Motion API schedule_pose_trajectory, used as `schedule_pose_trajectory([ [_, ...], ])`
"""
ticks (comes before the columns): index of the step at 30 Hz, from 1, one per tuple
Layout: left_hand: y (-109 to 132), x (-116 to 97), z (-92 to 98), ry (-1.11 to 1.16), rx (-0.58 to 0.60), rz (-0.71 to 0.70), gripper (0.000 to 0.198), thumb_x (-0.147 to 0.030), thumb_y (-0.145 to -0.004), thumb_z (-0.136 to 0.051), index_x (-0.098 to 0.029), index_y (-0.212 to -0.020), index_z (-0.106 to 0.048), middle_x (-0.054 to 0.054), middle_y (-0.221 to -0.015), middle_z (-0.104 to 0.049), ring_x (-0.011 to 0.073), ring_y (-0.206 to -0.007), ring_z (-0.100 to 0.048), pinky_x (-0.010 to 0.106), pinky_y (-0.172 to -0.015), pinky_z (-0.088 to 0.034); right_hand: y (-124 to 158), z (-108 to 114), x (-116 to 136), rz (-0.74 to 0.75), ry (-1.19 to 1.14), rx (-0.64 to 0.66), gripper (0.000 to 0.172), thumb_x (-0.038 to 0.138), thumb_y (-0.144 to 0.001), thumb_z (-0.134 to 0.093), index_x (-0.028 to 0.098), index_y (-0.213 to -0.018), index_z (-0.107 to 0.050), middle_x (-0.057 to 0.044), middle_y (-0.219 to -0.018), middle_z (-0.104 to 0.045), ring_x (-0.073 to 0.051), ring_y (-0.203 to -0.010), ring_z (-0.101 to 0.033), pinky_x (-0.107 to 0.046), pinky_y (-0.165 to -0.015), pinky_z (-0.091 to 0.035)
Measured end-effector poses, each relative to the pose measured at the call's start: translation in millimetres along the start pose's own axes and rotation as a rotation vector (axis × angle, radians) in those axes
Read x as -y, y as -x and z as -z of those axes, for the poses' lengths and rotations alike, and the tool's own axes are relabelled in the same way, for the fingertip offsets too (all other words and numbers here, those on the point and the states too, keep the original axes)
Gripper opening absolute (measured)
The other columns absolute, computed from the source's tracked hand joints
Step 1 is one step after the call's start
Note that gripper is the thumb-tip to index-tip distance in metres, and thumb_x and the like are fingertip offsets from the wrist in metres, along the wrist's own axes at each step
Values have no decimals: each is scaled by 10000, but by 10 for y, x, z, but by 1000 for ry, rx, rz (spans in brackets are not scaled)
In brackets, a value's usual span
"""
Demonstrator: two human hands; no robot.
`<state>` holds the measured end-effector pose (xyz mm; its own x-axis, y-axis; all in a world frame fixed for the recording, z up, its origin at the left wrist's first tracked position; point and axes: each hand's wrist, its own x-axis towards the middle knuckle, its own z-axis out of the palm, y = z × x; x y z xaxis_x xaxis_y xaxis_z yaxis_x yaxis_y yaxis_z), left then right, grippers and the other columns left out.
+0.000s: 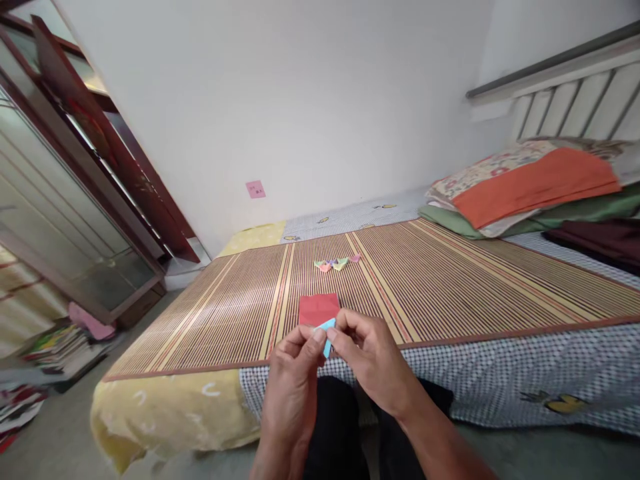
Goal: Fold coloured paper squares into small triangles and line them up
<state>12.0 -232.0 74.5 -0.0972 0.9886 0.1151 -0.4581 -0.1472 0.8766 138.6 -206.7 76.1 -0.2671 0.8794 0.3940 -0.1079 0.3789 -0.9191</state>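
A small folded light-blue paper [327,348] is pinched between my two hands, above the near edge of the bed mat. My left hand [296,367] grips its left side with thumb and fingertips. On its right side, my right hand [369,353] closes thumb and fingers on the same piece. Just beyond my hands a red paper square [319,307] lies flat on the striped mat [240,300]. Farther back on the mat rests a row of several small folded papers [341,264] in green, pink, purple and yellow.
Pillows [540,183] with an orange cover lie at the bed's right end, near dark folded cloth [597,241]. A white wall [310,113] rises behind the bed. Books [57,347] are stacked at the left, below a glass-panelled door. My knees are under my hands.
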Motion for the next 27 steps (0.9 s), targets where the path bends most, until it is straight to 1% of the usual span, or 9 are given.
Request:
schedule_pose_trajectory([
  [3,-16,0,-18,135,-45,32,219,-283,-728,-878,-142,-689,-714,8,-693,-629,114,-688,-526,210,-646,-430,33,-5,38,0,-9,44,256,317,-952,-580,199,-732,-523,37,-662,-483,-121,-601,-445,-263,-550,-362],
  [5,-31,-3,-28,221,-49,64,228,-280,-705,-896,-140,-682,-718,-3,-677,-615,103,-658,-529,204,-627,-443,58,-12,67,-1,6,42,242,310,-944,-592,196,-739,-533,30,-676,-508,-121,-609,-467,-260,-553,-371],
  [8,-38,-2,-44,273,-32,79,224,-264,-702,-899,-137,-667,-718,-21,-638,-579,88,-604,-512,200,-606,-457,83,-34,99,8,49,21,254,300,-942,-573,201,-715,-516,27,-662,-512,-124,-597,-469,-262,-546,-377],
  [11,-24,12,-65,273,-24,90,190,-248,-715,-884,-143,-689,-727,-8,-655,-612,95,-605,-532,211,-623,-475,90,-78,108,27,146,-37,258,266,-918,-559,213,-682,-470,40,-616,-471,-119,-558,-433,-262,-516,-350],
  [14,-5,27,-89,215,-22,54,185,-272,-749,-858,-150,-702,-727,-1,-663,-632,104,-606,-543,235,-662,-491,88,-124,105,31,224,-97,275,237,-875,-568,226,-651,-408,61,-568,-400,-106,-505,-381,-254,-470,-301],
  [17,6,27,-93,130,-21,-24,203,-289,-780,-835,-159,-691,-706,-23,-634,-593,98,-589,-516,244,-690,-486,74,-111,116,32,236,-111,301,236,-866,-581,230,-644,-378,71,-554,-375,-98,-485,-365,-247,-451,-279],
  [21,20,11,-60,-54,-5,-146,207,-292,-845,-780,-167,-714,-682,-24,-668,-575,117,-670,-531,243,-720,-458,39,35,171,78,197,16,247,259,-936,-553,212,-707,-472,42,-638,-489,-117,-586,-472,-246,-536,-380],
  [24,41,10,-51,-194,10,-210,197,-297,-884,-740,-176,-747,-667,-4,-741,-619,142,-746,-554,259,-748,-453,30,136,212,156,199,-22,219,277,-974,-544,202,-768,-538,34,-693,-540,-120,-642,-507,-248,-599,-414],
  [27,55,26,-68,-266,-6,-233,202,-311,-894,-728,-182,-754,-660,-6,-747,-622,144,-742,-551,263,-746,-450,44,142,225,205,232,-81,228,245,-980,-523,200,-758,-548,38,-669,-525,-117,-614,-491,-243,-575,-406],
])
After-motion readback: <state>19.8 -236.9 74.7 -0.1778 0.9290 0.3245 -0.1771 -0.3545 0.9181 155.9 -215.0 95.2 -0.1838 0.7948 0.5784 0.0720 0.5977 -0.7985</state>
